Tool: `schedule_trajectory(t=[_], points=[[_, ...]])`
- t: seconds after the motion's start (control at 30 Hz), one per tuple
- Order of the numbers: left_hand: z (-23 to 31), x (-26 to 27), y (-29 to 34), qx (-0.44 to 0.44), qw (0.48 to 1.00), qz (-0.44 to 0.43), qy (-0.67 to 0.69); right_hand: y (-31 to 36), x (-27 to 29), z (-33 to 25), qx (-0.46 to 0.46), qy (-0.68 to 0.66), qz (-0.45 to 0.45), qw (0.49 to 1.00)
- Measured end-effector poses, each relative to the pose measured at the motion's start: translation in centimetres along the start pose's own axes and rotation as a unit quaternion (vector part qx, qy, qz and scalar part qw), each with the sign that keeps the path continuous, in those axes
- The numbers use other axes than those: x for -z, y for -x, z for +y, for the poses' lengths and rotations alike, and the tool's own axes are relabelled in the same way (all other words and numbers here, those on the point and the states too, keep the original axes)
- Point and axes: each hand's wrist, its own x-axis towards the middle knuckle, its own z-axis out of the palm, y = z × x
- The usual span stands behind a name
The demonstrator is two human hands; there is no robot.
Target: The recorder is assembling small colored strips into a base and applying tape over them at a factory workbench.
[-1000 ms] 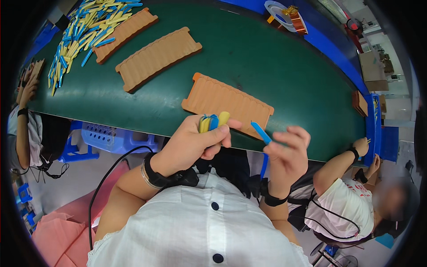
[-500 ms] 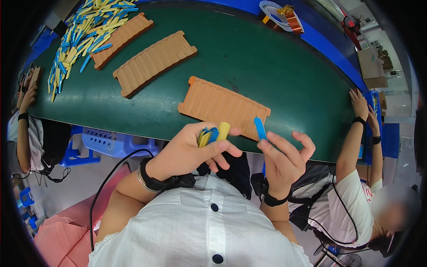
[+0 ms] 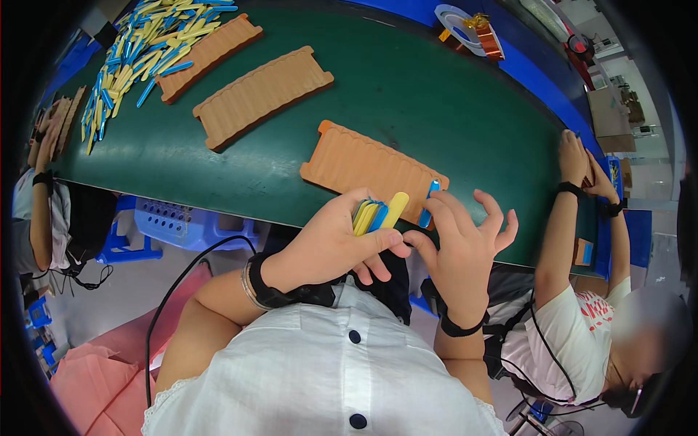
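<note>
My left hand [image 3: 327, 243] is closed around a small bundle of flat yellow and blue strips [image 3: 369, 216] with rounded ends. One yellow strip [image 3: 395, 210] sticks out past the others, beside my left thumb. A single blue strip [image 3: 430, 203] lies at the right end of the nearest grooved orange-brown tray [image 3: 371, 158]. My right hand [image 3: 462, 240] is over that end, its index finger against the blue strip and its thumb away from it. The other right fingers are spread. My left hand covers part of the tray's near edge.
Two more grooved trays [image 3: 262, 94] [image 3: 211, 54] lie farther left on the green table [image 3: 502, 138]. A heap of yellow and blue strips [image 3: 145, 51] is at the far left. Tape rolls [image 3: 469, 33] stand at the back. Other people's hands [image 3: 574, 156] [image 3: 47, 134] work at both sides.
The blue strip has come down from between my right fingers onto the tray's right end. My right thumb has moved off it. A yellow strip now projects farther from my left hand's bundle.
</note>
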Motion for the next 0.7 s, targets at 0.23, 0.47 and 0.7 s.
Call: schedule_trajectory(t=[0.23, 0.47, 0.7], points=[[0.1, -0.3, -0.1, -0.003, 1.000, 0.018, -0.022, -0.5, 0.2, 0.1, -0.044, -0.103, 0.057, 0.992], [0.3, -0.4, -0.3, 0.005, 0.997, -0.070, -0.041, -0.7, -0.4, -0.4, -0.144, -0.375, 0.040, 0.915], [-0.3, -0.6, -0.3, -0.039, 0.998, -0.009, -0.056, 0.3, -0.7, 0.4, -0.181, -0.548, 0.010, 0.817]])
